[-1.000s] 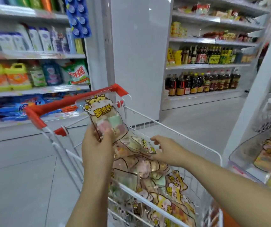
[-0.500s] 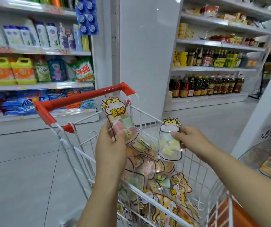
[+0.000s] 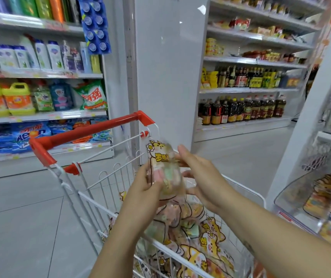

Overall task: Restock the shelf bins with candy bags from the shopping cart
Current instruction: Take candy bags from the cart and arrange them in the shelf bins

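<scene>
Shop aisle: candy bag in left hand

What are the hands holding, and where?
The left hand grips a clear plastic candy bag with a yellow cartoon cat by its lower left edge. The right hand touches its right side with straight fingers.
</scene>
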Action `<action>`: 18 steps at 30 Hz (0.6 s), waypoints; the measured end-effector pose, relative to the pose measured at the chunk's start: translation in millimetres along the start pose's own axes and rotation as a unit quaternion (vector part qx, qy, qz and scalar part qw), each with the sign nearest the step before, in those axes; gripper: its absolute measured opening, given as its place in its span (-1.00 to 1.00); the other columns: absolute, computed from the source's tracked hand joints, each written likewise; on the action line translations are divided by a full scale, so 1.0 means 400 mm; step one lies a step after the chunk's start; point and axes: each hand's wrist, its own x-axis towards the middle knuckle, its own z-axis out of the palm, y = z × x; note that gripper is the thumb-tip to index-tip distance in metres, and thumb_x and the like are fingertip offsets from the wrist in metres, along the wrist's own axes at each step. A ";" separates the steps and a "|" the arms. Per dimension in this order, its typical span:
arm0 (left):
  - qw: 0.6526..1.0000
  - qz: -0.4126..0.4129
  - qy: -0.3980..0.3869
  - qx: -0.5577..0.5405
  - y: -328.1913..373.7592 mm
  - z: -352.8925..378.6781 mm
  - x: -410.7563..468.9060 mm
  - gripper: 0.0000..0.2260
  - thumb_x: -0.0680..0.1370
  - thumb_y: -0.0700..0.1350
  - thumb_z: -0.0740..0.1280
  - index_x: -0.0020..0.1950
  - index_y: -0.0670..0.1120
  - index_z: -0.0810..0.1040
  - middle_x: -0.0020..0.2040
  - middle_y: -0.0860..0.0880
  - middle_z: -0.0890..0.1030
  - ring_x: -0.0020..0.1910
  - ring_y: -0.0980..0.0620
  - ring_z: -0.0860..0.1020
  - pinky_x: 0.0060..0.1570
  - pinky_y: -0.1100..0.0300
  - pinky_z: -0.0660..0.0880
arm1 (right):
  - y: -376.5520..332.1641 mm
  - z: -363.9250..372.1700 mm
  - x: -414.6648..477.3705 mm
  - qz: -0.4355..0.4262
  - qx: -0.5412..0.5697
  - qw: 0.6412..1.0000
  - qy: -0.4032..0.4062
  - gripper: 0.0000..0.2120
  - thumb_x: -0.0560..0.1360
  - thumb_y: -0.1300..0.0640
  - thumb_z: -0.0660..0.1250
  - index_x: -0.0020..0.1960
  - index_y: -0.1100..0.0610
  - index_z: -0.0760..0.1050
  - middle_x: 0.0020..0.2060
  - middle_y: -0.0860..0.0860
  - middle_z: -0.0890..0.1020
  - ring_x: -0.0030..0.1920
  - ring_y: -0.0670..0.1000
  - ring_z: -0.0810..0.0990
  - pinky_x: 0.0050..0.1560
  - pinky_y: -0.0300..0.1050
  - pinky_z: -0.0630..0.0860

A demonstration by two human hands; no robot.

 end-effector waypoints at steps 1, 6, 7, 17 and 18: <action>1.000 -0.002 -0.003 -0.018 0.002 -0.003 0.002 -0.67 0.66 -0.04 0.23 0.33 0.35 0.43 0.18 0.12 0.66 0.10 0.02 0.67 0.12 -0.14 0.59 | -0.001 0.008 -0.003 -0.007 0.009 1.000 -0.019 -0.70 0.60 -0.18 0.24 0.04 -0.07 0.68 -0.03 -0.19 0.71 0.05 -0.15 0.62 0.19 0.03 0.57; 0.988 -0.038 -0.003 -0.148 0.031 -0.011 0.001 -0.74 0.71 -0.05 0.13 0.32 0.11 0.52 0.12 -0.01 0.70 0.06 -0.09 0.69 0.11 -0.18 0.60 | 0.004 0.018 -0.002 -0.093 -0.121 0.988 -0.012 -0.61 0.58 0.27 0.25 0.24 -0.16 0.58 0.10 -0.30 0.55 0.12 -0.38 0.48 0.00 -0.58 0.39; 0.985 -0.040 -0.006 -0.166 0.034 -0.013 0.001 -0.74 0.71 0.00 0.13 0.32 0.08 0.54 0.13 -0.02 0.70 0.08 -0.09 0.69 0.11 -0.19 0.60 | 0.008 0.021 0.002 -0.104 -0.135 0.985 0.004 -0.61 0.57 0.23 0.30 0.28 -0.16 0.56 0.18 -0.25 0.54 0.19 -0.36 0.45 0.08 -0.52 0.41; 0.961 0.046 0.236 -0.139 0.009 -0.052 0.020 -0.58 0.44 -0.03 0.50 0.25 0.11 0.46 0.11 0.07 0.67 0.07 0.00 0.66 0.13 -0.14 0.59 | 0.037 0.012 0.106 -0.113 -0.116 0.985 0.063 -0.79 0.61 0.08 0.34 0.23 -0.06 0.51 0.07 -0.03 0.65 0.08 -0.06 0.63 0.11 -0.19 0.56; 0.952 0.049 0.263 -0.148 0.010 -0.061 0.022 -0.58 0.44 -0.01 0.48 0.25 0.12 0.45 0.11 0.08 0.66 0.08 -0.01 0.66 0.14 -0.14 0.58 | 0.062 -0.001 0.127 -0.103 -0.181 0.977 0.052 -0.82 0.62 0.10 0.32 0.21 -0.05 0.53 0.07 -0.04 0.66 0.09 -0.07 0.62 0.09 -0.26 0.53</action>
